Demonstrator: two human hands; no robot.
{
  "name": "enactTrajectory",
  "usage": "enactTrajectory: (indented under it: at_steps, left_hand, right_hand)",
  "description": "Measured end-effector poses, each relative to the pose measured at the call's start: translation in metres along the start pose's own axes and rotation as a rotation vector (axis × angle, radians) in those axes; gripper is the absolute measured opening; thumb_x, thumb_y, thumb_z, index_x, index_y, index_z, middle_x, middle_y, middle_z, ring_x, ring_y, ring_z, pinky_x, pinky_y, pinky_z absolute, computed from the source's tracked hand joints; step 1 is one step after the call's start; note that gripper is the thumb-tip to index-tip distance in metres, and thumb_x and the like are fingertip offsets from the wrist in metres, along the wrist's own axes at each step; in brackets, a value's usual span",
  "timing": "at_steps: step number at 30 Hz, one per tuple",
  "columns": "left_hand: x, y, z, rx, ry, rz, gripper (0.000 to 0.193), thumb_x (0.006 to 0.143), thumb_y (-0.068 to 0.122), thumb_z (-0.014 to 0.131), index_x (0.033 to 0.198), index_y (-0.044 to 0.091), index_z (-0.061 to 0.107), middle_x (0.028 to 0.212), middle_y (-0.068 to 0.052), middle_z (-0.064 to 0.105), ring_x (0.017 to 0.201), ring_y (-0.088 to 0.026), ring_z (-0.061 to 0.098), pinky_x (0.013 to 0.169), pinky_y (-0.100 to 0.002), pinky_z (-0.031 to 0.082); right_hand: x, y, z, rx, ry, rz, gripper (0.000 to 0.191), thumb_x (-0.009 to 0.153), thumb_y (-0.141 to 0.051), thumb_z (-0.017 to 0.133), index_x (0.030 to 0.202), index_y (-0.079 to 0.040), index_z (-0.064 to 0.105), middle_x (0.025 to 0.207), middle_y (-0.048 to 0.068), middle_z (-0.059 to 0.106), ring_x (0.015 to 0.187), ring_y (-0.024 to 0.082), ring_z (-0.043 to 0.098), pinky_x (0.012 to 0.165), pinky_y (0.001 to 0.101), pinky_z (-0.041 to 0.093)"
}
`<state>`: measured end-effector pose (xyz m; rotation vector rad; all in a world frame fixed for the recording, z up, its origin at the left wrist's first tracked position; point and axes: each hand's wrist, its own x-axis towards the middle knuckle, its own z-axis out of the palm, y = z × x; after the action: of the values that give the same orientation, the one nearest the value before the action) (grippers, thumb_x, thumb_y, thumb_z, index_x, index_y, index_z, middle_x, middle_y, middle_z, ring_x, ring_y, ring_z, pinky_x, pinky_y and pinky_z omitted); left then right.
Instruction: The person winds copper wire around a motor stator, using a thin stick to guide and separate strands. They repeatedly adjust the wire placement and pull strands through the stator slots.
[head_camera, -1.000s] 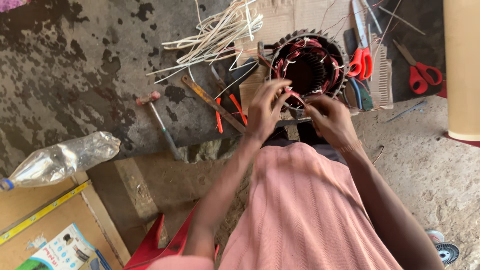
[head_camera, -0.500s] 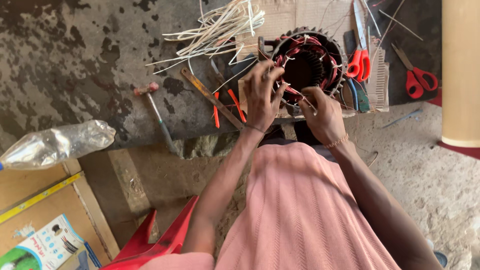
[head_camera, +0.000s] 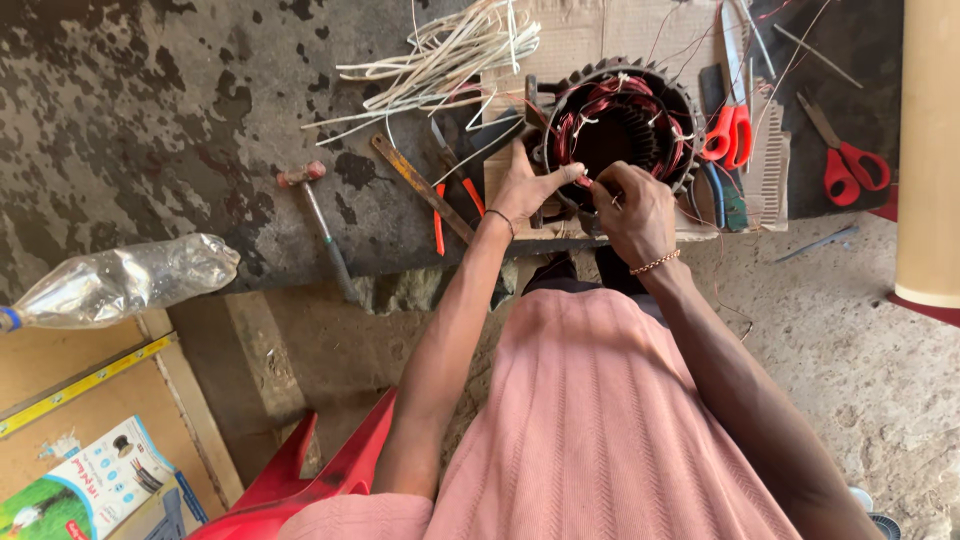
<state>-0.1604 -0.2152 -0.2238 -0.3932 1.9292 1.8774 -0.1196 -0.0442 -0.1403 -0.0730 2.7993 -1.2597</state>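
Stained dark counter (head_camera: 150, 120) carries, from left to right, a crushed plastic bottle (head_camera: 120, 280) at its near edge, a small hammer (head_camera: 320, 225), a bundle of white wires (head_camera: 440, 60), then a motor stator (head_camera: 620, 125) with red windings on cardboard, and red-handled scissors (head_camera: 850, 160). The left hand (head_camera: 525, 190) rests at the stator's near rim, thumb stretched toward the right hand (head_camera: 635, 205), whose fingers are pinched together on a thin wire at that rim.

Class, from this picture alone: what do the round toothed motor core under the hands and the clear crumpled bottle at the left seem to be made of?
Round toothed motor core: dull grey metal, judging by its ridged rim, wound with glossy reddish wire, probably enamelled copper. Clear crumpled bottle: thin see-through plastic, dented and creased.
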Motion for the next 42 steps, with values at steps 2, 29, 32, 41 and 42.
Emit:
enactTrajectory:
  at_steps: [2, 29, 32, 41, 42]
  left_hand:
    - [0.002, 0.003, -0.001, -0.007, -0.041, -0.019, 0.128, 0.059, 0.05, 0.089, 0.152, -0.01, 0.025, 0.144, -0.031, 0.055, 0.132, -0.036, 0.057, 0.108, -0.038, 0.048]
    - [-0.089, 0.024, 0.008, 0.554, 0.538, 0.646, 0.03, 0.106, 0.022, 0.068, 0.131, 0.009, 0.06, 0.129, -0.009, 0.067, 0.121, -0.027, 0.065, 0.113, -0.039, 0.048]
    - [-0.099, 0.029, 0.012, 0.591, 0.242, 0.802, 0.019, 0.106, 0.017, 0.067, 0.125, 0.014, 0.067, 0.124, -0.001, 0.068, 0.117, -0.025, 0.069, 0.107, -0.038, 0.053]
    - [-0.054, 0.027, 0.01, 0.821, -0.128, 0.716, 0.016, 0.099, 0.018, 0.067, 0.113, 0.012, 0.071, 0.115, -0.001, 0.067, 0.107, -0.022, 0.069, 0.094, -0.035, 0.059]
    - [-0.052, 0.026, 0.01, 0.84, -0.109, 0.74, 0.014, 0.098, 0.019, 0.068, 0.111, 0.013, 0.071, 0.114, 0.0, 0.067, 0.106, -0.021, 0.069, 0.091, -0.034, 0.059]
  right_hand:
    - [0.003, -0.001, 0.001, -0.001, -0.013, 0.018, 0.015, 0.093, -0.014, 0.074, 0.095, 0.0, 0.069, 0.087, 0.016, 0.07, 0.074, 0.032, 0.068, 0.067, 0.0419, 0.053]
    - [-0.001, -0.001, -0.017, 0.05, -0.135, 0.092, 0.025, 0.089, -0.015, 0.074, 0.111, -0.002, 0.07, 0.095, 0.016, 0.074, 0.082, 0.029, 0.073, 0.074, 0.0413, 0.058]
    - [-0.025, 0.003, -0.024, 0.01, -0.07, -0.02, 0.02, 0.092, -0.011, 0.075, 0.109, -0.001, 0.072, 0.092, 0.014, 0.075, 0.08, 0.026, 0.072, 0.071, 0.0384, 0.057]
    - [-0.057, 0.017, -0.026, 0.309, -0.09, 0.366, 0.02, 0.096, -0.015, 0.072, 0.111, -0.002, 0.072, 0.085, 0.008, 0.075, 0.063, 0.008, 0.067, 0.051, 0.0255, 0.056]
    - [-0.059, 0.018, -0.024, 0.289, -0.08, 0.347, 0.021, 0.095, -0.014, 0.073, 0.112, -0.002, 0.072, 0.086, 0.008, 0.076, 0.063, 0.009, 0.068, 0.053, 0.0261, 0.056]
